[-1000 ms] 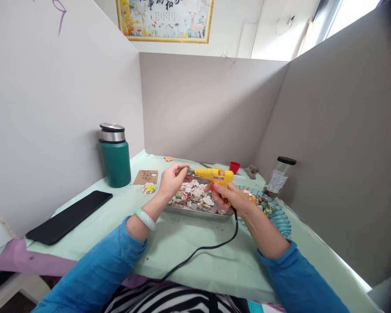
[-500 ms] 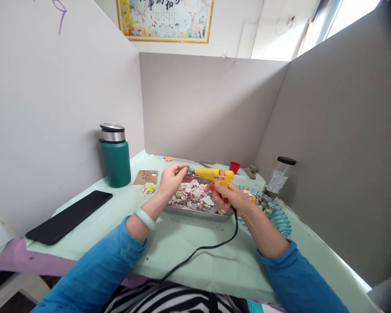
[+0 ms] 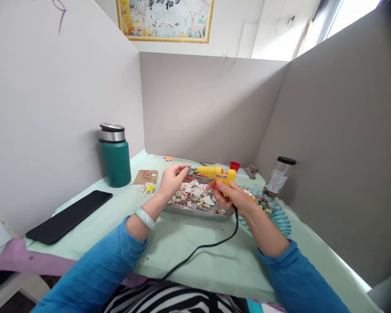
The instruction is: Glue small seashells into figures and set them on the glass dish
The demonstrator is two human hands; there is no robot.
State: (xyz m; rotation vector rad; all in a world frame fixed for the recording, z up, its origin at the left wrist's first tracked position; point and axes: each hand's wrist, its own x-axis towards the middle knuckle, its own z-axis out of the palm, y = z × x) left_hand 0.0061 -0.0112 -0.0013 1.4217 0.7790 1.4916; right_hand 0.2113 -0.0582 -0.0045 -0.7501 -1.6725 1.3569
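My right hand grips a yellow hot glue gun by its handle, nozzle pointing left. The nozzle tip meets a small greenish piece pinched in the fingertips of my left hand; the piece is too small to name. Both hands hover over a metal tray filled with several shells. The gun's black cord runs down across the table toward me. A pale jade bangle sits on my left wrist.
A green flask stands at the left. A black phone lies near the left edge. A brown card, a small shell flower, a red cup, a blue plate with shells and a clear jar surround the tray. Grey partitions enclose the table.
The glue gun has shifted slightly right and tilted, its rear end rising a little. My left hand holds its pinch in the same place.
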